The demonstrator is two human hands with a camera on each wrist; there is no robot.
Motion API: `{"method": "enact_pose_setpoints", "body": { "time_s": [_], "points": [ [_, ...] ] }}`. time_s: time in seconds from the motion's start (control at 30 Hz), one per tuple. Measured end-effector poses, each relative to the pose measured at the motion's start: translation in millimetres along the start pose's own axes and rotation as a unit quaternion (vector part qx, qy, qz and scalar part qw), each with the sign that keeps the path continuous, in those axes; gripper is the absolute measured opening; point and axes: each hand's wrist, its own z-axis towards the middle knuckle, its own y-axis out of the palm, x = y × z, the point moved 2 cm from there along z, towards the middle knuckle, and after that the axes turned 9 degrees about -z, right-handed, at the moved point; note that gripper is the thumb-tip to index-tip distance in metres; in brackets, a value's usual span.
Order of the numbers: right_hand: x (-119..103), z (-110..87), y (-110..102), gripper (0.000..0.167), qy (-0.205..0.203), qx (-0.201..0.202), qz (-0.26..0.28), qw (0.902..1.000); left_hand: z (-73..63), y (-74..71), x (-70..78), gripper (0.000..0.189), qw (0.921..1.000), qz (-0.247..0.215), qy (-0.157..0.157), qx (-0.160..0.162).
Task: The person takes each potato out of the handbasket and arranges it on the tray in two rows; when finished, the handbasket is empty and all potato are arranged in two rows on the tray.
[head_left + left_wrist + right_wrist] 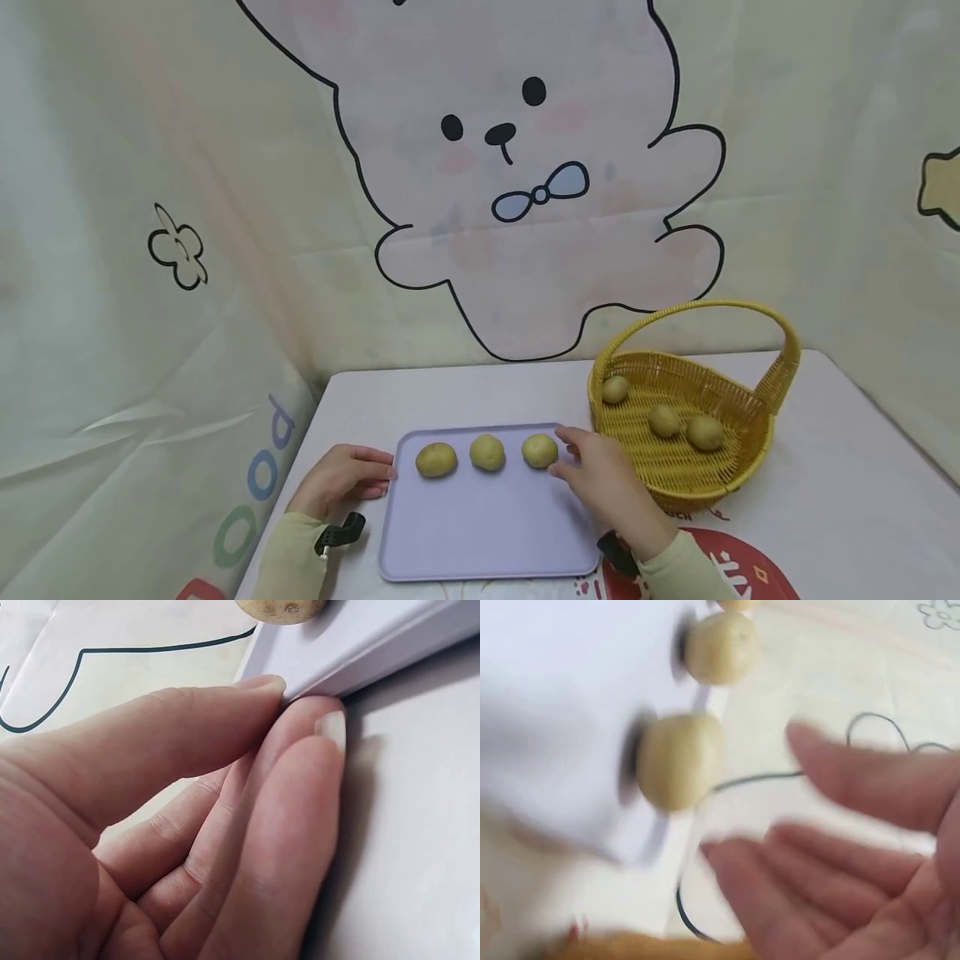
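Observation:
Three potatoes lie in a row along the far side of a pale purple tray: a left potato, a middle potato and a right potato. At the tray's left edge, my left hand pinches the rim between thumb and fingertips; the left wrist view shows the thumb against the rim. My right hand is by the far right corner, beside the right potato. In the right wrist view its fingers are spread and apart from the nearest potato, with nothing between them.
A yellow woven basket with a tall handle stands right of the tray, close to my right forearm. It holds three more potatoes. A cloth backdrop with a cartoon bear hangs behind the white table.

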Motion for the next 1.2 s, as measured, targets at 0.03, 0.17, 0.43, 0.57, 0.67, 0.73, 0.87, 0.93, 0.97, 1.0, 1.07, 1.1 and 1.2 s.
{"method": "enact_pose_setpoints", "body": {
  "time_s": [0.03,0.17,0.43,0.57,0.67,0.73,0.87,0.93,0.97,1.0,1.07,1.1,1.2],
  "points": [
    [2,-2.8,-6,0.049,-0.01,-0.002,0.01,0.9999,-0.6,-0.8,-0.2,0.041,1.0,0.001,0.0,0.004],
    [19,-12.4,-34,0.042,-0.058,0.016,0.01,0.9981,-3.2,-4.4,-1.9,0.042,0.9999,0.008,0.004,0.009],
    [84,-17.2,-88,0.042,-0.059,0.065,-0.075,0.9933,-4.6,-9.4,-6.6,0.043,1.0,0.007,-0.001,0.005],
    [119,-8.0,-100,0.047,-0.038,0.062,-0.085,0.9938,-3.9,-12.0,-10.3,0.043,1.0,0.008,-0.004,0.005],
    [140,-1.5,-105,0.05,-0.027,0.061,-0.101,0.9926,-3.1,-12.2,-12.1,0.043,1.0,0.006,-0.005,0.004],
    [149,1.5,-107,0.052,-0.022,0.058,-0.111,0.9919,-2.9,-11.4,-12.2,0.043,1.0,0.006,-0.004,0.0],
    [162,6.5,-109,0.055,-0.021,0.052,-0.124,0.9907,-2.0,-9.0,-11.1,0.043,1.0,0.008,-0.002,-0.003],
    [166,9.2,-110,0.056,-0.022,0.05,-0.133,0.9896,-1.4,-7.7,-9.4,0.043,0.9999,0.009,-0.004,-0.002],
    [168,10.4,-110,0.056,-0.023,0.049,-0.137,0.9891,-0.9,-7.1,-8.8,0.043,0.9999,0.011,-0.002,-0.002],
    [169,11.8,-110,0.057,-0.023,0.048,-0.144,0.9882,-0.3,-6.6,-8.4,0.043,0.9999,0.011,-0.002,-0.003],
    [172,14.1,-111,0.057,-0.022,0.045,-0.157,0.9863,0.7,-5.2,-7.6,0.043,0.9999,0.012,-0.001,-0.006],
    [174,15.1,-112,0.057,-0.02,0.042,-0.163,0.9856,1.2,-4.6,-7.4,0.043,0.9999,0.011,0.0,-0.007],
    [177,17.6,-114,0.058,-0.012,0.03,-0.178,0.9835,3.5,-2.3,-7.3,0.043,0.9999,0.01,0.003,-0.013]
  ]
}}
